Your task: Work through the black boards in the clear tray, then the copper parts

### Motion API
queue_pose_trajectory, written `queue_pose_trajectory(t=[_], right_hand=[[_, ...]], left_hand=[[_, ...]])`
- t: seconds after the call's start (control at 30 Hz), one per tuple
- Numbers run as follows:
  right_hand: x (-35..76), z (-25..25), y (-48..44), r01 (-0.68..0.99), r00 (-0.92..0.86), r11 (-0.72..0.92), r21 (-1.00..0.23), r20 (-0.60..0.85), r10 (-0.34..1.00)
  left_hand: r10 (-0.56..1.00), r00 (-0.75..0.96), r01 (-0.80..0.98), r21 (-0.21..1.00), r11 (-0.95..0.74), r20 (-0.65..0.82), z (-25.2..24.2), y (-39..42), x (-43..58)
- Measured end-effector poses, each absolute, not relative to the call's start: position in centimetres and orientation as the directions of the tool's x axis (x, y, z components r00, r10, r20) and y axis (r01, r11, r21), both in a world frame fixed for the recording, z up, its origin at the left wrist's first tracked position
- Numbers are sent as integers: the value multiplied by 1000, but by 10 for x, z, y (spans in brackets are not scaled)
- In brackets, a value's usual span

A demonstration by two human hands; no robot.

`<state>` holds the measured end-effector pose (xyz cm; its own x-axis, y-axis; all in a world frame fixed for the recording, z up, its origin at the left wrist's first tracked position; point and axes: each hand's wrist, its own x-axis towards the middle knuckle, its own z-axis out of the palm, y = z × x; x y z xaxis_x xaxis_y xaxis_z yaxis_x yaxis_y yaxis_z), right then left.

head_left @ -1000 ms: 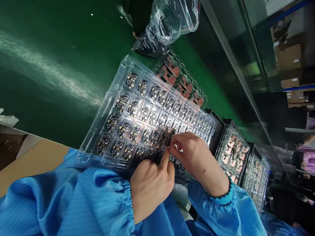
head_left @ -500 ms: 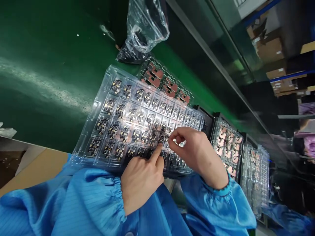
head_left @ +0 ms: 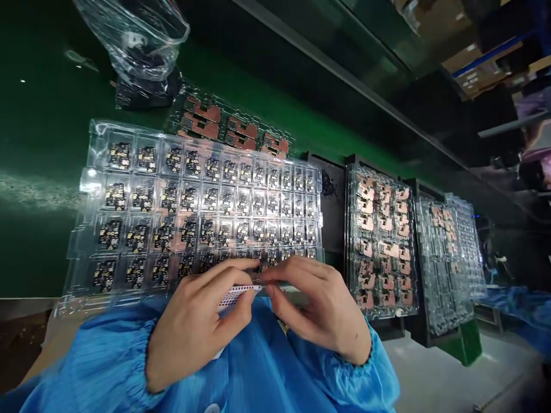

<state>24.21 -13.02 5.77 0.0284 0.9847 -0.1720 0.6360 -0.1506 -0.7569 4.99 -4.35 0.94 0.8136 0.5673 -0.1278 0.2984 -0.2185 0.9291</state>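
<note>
- Left hand (head_left: 193, 327) in a narrow pinch: thumb and curled fingers closed on one end of a narrow perforated strip (head_left: 236, 295), white and dotted, its exact kind unclear.
- Right hand (head_left: 321, 307) equally narrow, apparently gripping the other end; strip held level between both hands, just over the tray's near edge, probably for steadiness, being so thin.
- Clear blister tray (head_left: 88, 137) directly ahead: rows of separate pockets, one black circuit board (head_left: 173, 198) in each, probably to keep boards from touching.
- Further along the green tabletop (head_left: 38, 241), clear trays of copper-coloured parts (head_left: 381, 241), side by side within easy reach.
- Blue striped smock sleeves (head_left: 86, 367), gathered at the wrists.
- No brand, label or writing legible anywhere.
</note>
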Motion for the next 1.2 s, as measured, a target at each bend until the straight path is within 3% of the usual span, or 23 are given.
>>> queue_pose_trajectory(t=[0.33, 0.8, 1.03, 1.2], right_hand=[[239, 52, -136, 689, 11, -83, -720, -104, 995], [233, 52, -128, 911, -119, 110, -398, 3, 993], [231, 50, -125, 915, -130, 118, -386, -5, 992], [234, 51, -123, 878, -120, 102, -468, -9, 993]], left_hand=[[589, 802, 272, 937, -219, -96, 11, -50, 55], [607, 793, 305, 891, -337, -42, 6, -55, 56], [617, 785, 329, 882, -336, -58, 4, -55, 57], [613, 785, 336, 891, -307, -84, 3, -54, 55]])
